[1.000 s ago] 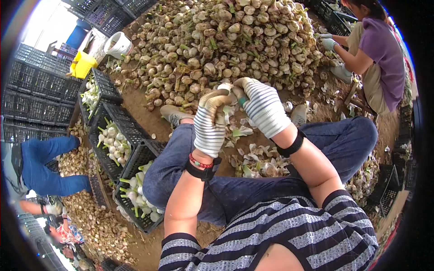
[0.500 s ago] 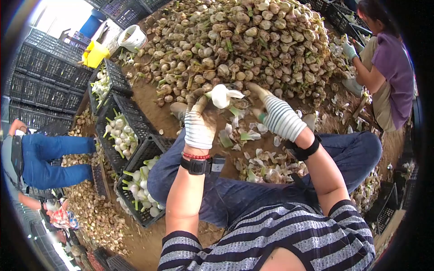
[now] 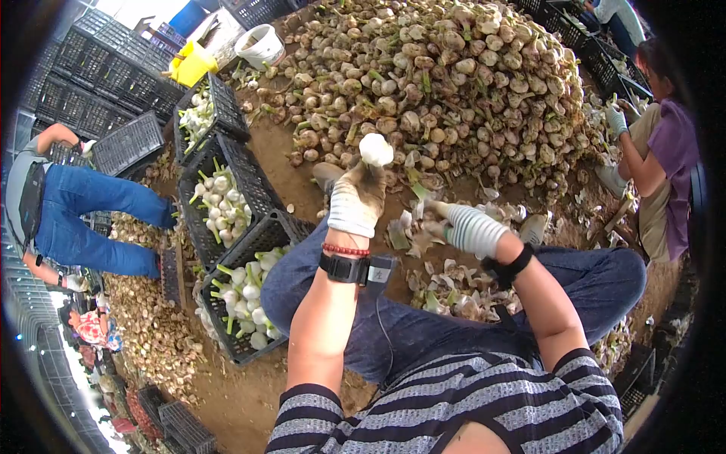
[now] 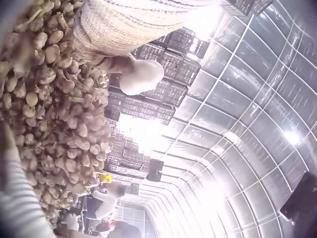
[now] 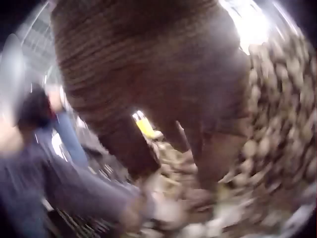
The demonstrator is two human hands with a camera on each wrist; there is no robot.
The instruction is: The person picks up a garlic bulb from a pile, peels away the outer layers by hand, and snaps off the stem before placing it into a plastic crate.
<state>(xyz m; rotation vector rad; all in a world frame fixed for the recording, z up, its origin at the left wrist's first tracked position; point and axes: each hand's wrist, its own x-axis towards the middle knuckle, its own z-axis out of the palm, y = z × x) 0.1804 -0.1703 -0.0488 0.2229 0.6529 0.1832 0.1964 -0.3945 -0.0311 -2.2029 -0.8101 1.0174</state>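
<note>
A clean white garlic bulb (image 3: 376, 150) is gripped by my gloved left hand (image 3: 358, 193), in front of the big heap of unpeeled garlic (image 3: 446, 83). In the left wrist view the bulb (image 4: 142, 77) pokes out beyond the glove's fingers. To the right and a little lower, my gloved right hand (image 3: 475, 228) hovers over loose garlic skins (image 3: 454, 287) with its fingers extended. The right wrist view is blurred and shows the dark glove (image 5: 148, 74) with gaps between the fingers and nothing held.
Black crates of trimmed garlic (image 3: 246, 303) line my left side. A white bucket (image 3: 259, 47) and a yellow container (image 3: 193, 63) stand beyond them. One person in purple (image 3: 673, 151) sits at the right; another in jeans (image 3: 98, 212) bends at the left beside a crate.
Both hands were together at first, then parted with the white bulb in the left. The left hand now holds it upright; the right has moved down and away over the skins. The head view has shifted.
</note>
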